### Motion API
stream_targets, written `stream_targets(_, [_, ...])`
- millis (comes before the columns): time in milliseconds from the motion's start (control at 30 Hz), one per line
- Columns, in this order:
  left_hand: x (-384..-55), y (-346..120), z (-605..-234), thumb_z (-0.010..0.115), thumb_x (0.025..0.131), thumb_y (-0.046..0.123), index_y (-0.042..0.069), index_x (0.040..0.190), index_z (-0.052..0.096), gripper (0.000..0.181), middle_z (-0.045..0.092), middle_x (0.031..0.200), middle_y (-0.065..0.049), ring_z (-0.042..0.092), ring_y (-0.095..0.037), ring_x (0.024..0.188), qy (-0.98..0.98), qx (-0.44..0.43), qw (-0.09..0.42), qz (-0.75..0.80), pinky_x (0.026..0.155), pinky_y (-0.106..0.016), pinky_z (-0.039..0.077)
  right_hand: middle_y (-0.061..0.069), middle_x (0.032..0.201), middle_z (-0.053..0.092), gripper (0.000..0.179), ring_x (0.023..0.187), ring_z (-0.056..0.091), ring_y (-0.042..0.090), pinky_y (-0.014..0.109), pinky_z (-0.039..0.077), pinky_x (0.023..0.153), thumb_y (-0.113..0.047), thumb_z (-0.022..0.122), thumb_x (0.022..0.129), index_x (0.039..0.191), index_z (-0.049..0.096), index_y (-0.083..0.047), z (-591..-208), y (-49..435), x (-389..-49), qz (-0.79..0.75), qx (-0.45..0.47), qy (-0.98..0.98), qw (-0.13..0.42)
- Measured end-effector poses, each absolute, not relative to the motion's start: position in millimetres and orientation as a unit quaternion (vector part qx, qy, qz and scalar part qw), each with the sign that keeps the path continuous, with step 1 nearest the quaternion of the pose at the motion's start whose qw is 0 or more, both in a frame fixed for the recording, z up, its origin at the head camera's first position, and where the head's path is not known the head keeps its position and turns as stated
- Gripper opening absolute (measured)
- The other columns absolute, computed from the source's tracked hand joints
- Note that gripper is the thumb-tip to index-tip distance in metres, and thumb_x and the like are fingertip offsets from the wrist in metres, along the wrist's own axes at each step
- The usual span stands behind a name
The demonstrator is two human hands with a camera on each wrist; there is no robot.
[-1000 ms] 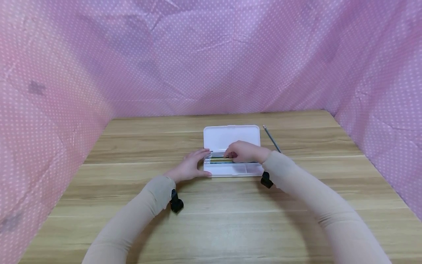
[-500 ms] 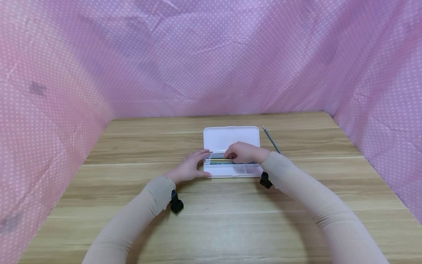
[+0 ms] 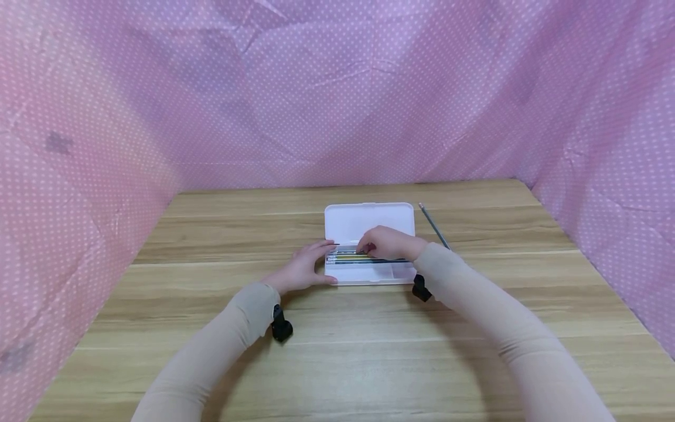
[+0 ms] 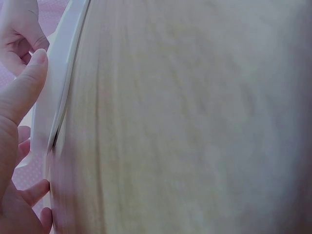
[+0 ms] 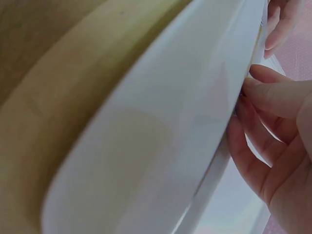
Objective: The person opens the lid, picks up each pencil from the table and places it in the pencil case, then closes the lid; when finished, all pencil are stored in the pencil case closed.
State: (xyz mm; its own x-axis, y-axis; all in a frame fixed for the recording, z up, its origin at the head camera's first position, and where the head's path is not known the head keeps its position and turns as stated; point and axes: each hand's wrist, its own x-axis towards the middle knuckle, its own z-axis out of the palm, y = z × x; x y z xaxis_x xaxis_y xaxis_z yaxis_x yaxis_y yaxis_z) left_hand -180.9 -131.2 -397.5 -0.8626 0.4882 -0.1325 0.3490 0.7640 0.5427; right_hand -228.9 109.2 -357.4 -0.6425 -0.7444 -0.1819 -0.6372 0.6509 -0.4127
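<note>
A white plastic pencil case (image 3: 364,274) lies on the wooden table with its lid (image 3: 369,220) folded back. Several pencils (image 3: 348,262), dark ones and a yellow one, lie lengthwise in its long compartment, white ends at the left. My left hand (image 3: 302,266) grips the case's left end, thumb at the front corner and fingers at the back. Reaching in from the right, my right hand (image 3: 389,243) has its thumb and fingertips together on a pencil among them. In the right wrist view, the case wall partly hides those fingertips (image 5: 248,83).
A single dark pencil (image 3: 435,225) lies slanted on the table to the right of the case, its lower end hidden behind my right sleeve (image 3: 448,272). Two small compartments without pencils run along the case's front. A pink dotted cloth (image 3: 337,117) hangs around the table (image 3: 337,351).
My right hand and wrist have shifted slightly left over the pencils, whose arrangement changes a little. My left hand stays on the end of the case.
</note>
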Motion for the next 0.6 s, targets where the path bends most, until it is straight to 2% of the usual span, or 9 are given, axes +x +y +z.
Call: stream_targets(600, [-179.9,-131.1,-396.8,0.074,0.078,0.045,0.020,0.146,0.037,0.081,0.026,0.156,-0.001,0.023,-0.030,0.143,0.929,0.229,0.132,0.259,0.113,-0.061,0.013,0.003,0.100,0.067,0.025,0.091,0.057,0.017,0.036,0.049,0.093,-0.005,0.062,0.090,0.114,0.069,-0.010,-358.6,118.8,-231.8,-0.195,-0.338,0.903,0.181])
